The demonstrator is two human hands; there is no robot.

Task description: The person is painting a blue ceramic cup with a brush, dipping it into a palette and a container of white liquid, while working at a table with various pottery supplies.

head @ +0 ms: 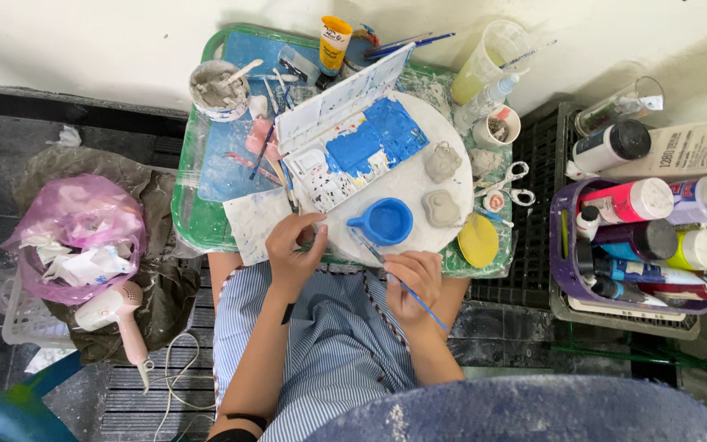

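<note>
At lower centre of the frame, the left hand is pinching the near edge of the round white board, fingers curled. Just right, the blue cup is sitting on that board. The right hand is gripping a thin blue paintbrush, fingers closed around it, bristles toward the cup.

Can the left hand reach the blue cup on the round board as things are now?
Probably yes. The left hand rests at the round board's near edge, and the blue cup stands close beside it with nothing between them.
</note>
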